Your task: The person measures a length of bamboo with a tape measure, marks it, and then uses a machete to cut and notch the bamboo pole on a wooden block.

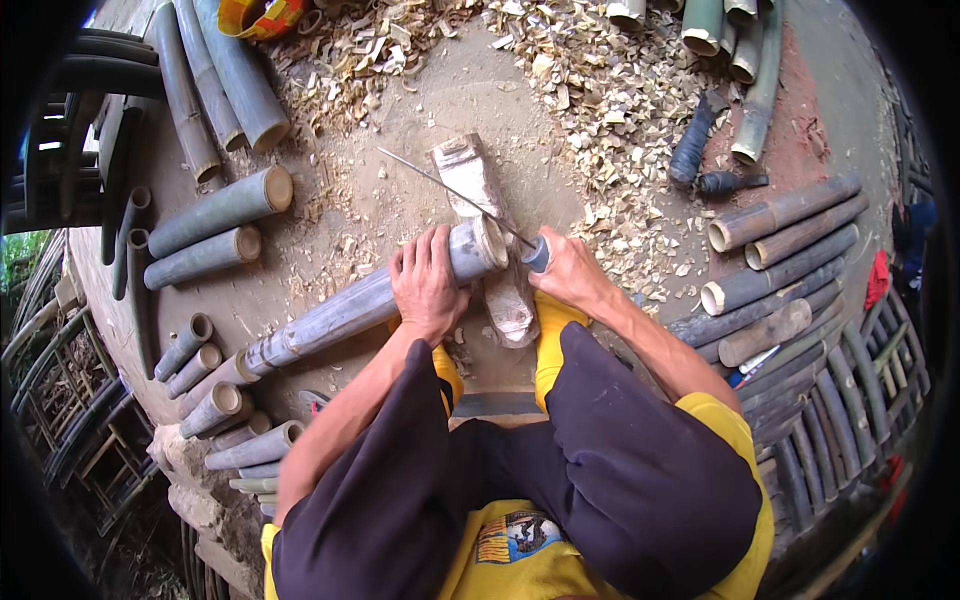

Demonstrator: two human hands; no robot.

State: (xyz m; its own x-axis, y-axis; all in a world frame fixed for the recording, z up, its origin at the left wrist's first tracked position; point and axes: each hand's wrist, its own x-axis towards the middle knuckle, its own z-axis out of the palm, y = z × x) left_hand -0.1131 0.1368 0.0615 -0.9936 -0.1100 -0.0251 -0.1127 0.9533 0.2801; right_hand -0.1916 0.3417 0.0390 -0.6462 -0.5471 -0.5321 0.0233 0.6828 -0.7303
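A long grey-green bamboo pole slants across the ground in front of me, its cut end lying over a worn wooden block. My left hand is wrapped over the pole a little behind that end. In my right hand, a long thin-bladed tool is gripped by its grey handle. The blade passes just beyond the pole's cut end and points to the far left. It shows as a narrow line, so I cannot tell if it is a knife or a file.
Pale wood chips cover the far ground. Bamboo lengths lie at the left, with more bamboo pieces stacked at the right. Dark wrapped tools rest at the far right. My yellow footwear flanks the block.
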